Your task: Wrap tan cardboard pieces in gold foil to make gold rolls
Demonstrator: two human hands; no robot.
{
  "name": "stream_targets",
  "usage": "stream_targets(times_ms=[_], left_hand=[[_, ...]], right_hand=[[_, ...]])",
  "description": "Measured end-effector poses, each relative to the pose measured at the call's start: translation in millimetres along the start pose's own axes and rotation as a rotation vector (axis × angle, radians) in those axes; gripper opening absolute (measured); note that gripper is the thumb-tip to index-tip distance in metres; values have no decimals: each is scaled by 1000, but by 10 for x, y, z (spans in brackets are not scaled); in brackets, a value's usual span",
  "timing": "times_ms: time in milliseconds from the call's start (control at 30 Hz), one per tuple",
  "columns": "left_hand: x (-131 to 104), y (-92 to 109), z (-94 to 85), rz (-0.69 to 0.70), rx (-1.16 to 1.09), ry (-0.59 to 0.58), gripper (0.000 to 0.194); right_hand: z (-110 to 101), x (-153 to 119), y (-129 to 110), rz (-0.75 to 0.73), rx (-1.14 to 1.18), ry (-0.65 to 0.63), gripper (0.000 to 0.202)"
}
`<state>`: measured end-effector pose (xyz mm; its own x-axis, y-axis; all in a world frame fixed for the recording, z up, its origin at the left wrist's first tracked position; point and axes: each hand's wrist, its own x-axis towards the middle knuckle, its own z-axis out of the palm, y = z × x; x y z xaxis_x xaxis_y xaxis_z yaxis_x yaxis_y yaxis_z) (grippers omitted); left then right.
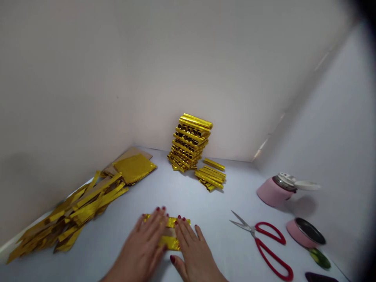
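Observation:
Both my hands lie flat, side by side, at the bottom middle of the head view. Under them is a piece of gold foil paper [170, 243], with gold bands along its far and near edges and a brownish strip between. My left hand [143, 243] presses on its left part, fingers stretched out. On its right part rests my right hand [192, 246], fingers extended and thumb apart. Much of the paper is hidden beneath the hands. Ahead stands a stack of rolled gold paper tubes [189, 141], laid crosswise in layers. Several more gold tubes [210, 177] lie beside its base.
Cut gold strips [88, 207] are heaped at the left, by gold sheets [135, 168]. Open red-handled scissors [254, 231] lie at the right. Beyond them are a pink container [273, 192] with a white top, a pink cup-like lid [299, 234], a green object [320, 258] and a dark object [319, 277].

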<state>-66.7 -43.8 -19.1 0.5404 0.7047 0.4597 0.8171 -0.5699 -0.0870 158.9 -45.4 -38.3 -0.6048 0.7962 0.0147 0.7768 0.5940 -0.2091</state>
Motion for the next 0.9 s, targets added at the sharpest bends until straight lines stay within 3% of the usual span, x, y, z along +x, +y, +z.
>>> stream_targets(times_ms=[67,133,200,300,400,667,800,900], left_hand=[[66,188,71,88,-39,-11,58],[74,265,156,64,-70,-28,72],[49,250,218,42,-97,-56,74],[16,170,237,47,-126,-88,64],[37,90,197,57,-186,-152,57],[374,-195,-29,239,-475,-370,41],[506,-114,-135,198,-431,-384,33],[510,21,-156,135,-456,-426,22]], right_hand=[[12,-4,9,-7,-1,-16,65],[10,-7,11,-18,-2,-12,68],[-6,-12,15,-20,-2,3,66],[-45,-43,46,-28,-22,16,62],[-63,-126,110,-75,-77,58,62],[22,-353,196,-312,-145,392,45],[-37,-350,154,-329,52,448,23],[-185,-339,132,-270,229,389,24]])
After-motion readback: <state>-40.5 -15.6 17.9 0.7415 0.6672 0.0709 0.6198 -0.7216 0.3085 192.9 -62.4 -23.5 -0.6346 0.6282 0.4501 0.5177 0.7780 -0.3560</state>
